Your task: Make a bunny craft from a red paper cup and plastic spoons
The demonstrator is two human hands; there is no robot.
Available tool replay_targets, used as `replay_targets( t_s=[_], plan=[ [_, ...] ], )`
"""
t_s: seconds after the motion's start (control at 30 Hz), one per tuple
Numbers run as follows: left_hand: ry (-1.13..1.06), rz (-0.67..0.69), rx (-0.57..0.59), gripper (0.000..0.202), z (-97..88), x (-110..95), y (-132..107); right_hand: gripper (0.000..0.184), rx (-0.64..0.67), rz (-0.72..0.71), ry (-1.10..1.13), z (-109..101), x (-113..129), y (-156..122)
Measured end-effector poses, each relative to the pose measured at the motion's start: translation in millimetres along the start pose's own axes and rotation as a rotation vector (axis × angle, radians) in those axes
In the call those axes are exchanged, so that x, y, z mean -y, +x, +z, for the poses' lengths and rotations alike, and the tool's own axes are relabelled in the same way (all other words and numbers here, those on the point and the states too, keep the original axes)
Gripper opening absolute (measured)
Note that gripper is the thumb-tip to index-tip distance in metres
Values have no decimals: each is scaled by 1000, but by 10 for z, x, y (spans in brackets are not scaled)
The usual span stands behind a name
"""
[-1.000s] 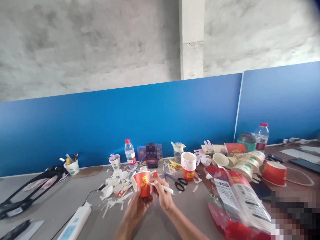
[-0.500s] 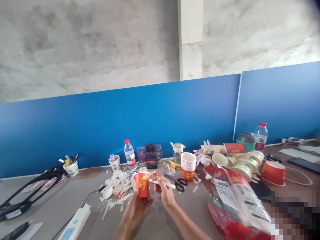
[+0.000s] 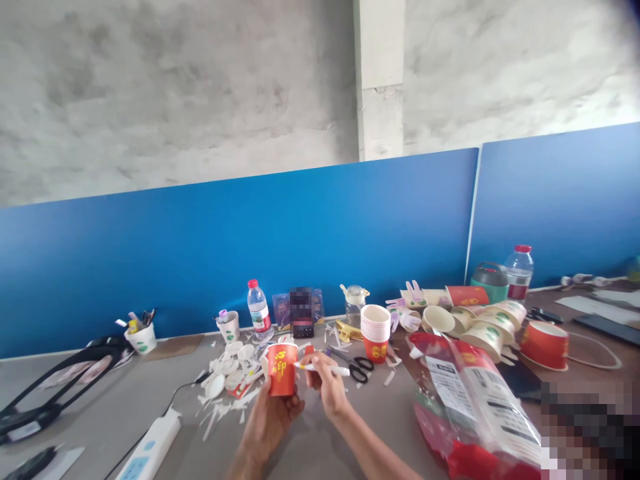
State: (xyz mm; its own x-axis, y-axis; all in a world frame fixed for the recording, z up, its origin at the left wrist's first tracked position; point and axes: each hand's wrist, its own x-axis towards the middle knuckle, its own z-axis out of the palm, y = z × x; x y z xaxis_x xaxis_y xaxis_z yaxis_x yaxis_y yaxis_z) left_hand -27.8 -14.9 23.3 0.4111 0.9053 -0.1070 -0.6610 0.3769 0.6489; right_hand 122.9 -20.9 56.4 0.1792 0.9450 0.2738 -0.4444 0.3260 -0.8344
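The red cup (image 3: 283, 371) is turning, left hand (image 3: 271, 417) grasping it, right hand (image 3: 329, 388) pinching a marker (image 3: 341, 371), short of the tabletop (image 3: 210, 453)'s far edge; probably light, crushable, needing gentle base holds.

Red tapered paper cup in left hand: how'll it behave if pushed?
The red tapered paper cup likely dents easily: its wall looks like thin paper. Probably light, given that material. Set down, it might tip, narrowing toward its base.

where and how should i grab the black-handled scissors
Likely best by the black handle loops, from the near right: the black-handled scissors lie with those loops at the near end, right of the right hand, while the blades angle away leftward.
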Motion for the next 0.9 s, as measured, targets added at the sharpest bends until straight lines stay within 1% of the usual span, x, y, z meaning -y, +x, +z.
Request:
replay_targets(
  t_s=[0.13, 0.2, 0.33, 0.43, 0.53, 0.63, 0.73, 0.8, 0.9],
  plan=[
    [-1, 5, 28, 35, 42, -30, -32, 53, -34, -18, 1, -38, -37, 46],
    [0, -5, 42, 38, 53, -34, -41, 53, -72, -48, 16, -59, -51, 70],
    [3, -57, 58, 46, 54, -14, -49, 45, -160, -122, 36, -82, -58, 100],
    [22, -97, 80, 53, 42, 15, -56, 49, -142, -128, 20, -74, -58, 103],
    [55, -123, 93, 57, 35, 52, -63, 44, -76, -109, -12, -66, -72, 103],
    [114, -102, 36, 49, 49, 111, -62, 35, -66, -136, -83, -89, -93, 113],
    [204, 6, -60, 38, 74, 184, -45, 29, -99, -182, -121, -126, -107, 121],
    [255, 49, -90, 40, 80, 219, -23, 28, -93, -206, -150, -141, -113, 119],
    [277, 44, -109, 40, 58, 221, 22, 29, -120, -292, -185, -139, -116, 110]
  ],
)
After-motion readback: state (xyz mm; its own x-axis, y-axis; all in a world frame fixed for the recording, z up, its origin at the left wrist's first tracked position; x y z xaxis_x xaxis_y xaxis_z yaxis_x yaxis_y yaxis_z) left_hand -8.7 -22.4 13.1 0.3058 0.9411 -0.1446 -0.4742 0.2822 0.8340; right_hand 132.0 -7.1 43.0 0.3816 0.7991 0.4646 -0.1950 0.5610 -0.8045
